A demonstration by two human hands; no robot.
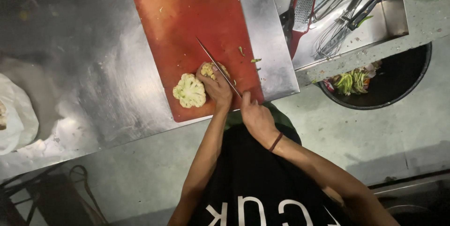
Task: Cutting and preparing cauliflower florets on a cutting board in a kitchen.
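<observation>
Fingers (208,74) of the left hand (216,88) clamp a cauliflower piece (212,70) on the red cutting board (187,15), one cut floret (189,90) lying just left; right hand (255,118) closed on the knife (218,72), mid-slice. Further right on the steel desk (84,66), a tray (389,15) holds a grater (302,10) and whisks (335,34); a scrap bin (398,81) sits below.

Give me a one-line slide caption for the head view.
Left hand steadies a cauliflower piece on a red cutting board while the right hand slices with a knife.
</observation>
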